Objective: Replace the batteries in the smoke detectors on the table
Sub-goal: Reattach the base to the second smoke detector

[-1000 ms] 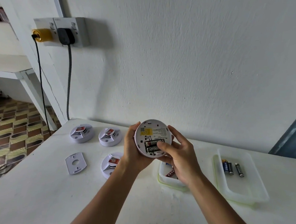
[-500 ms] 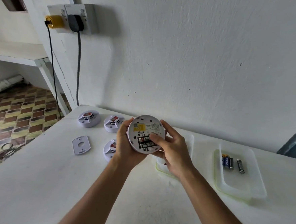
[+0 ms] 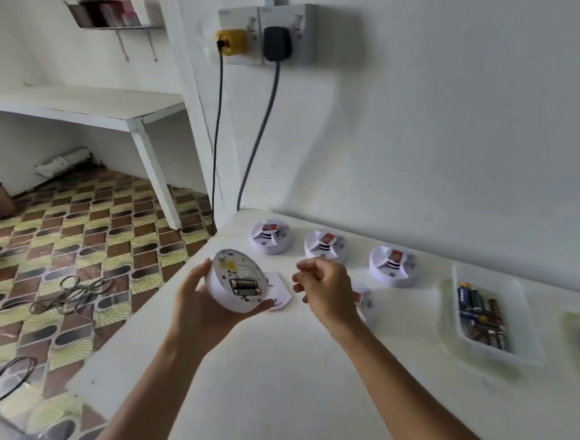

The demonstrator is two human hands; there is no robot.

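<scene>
The left hand [image 3: 198, 308] grasps a round smoke detector [image 3: 239, 284] above the table's [image 3: 258, 376] left edge, batteries [image 3: 243, 285] showing in its back. The right hand [image 3: 324, 291] hovers just right, fingers curled; whether it holds anything, I cannot tell. Three detectors [image 3: 324, 246] sit farther back.

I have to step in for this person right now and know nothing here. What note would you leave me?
Left hand holds the round white smoke detector back up, two batteries seated in its bay.
Right hand hovers beside it, fingers curled, nothing visible in them.
Three white detectors stand by the wall; a fourth is partly hidden.
Clear plastic tray holds loose batteries.
The flat white backplate is still off.
</scene>
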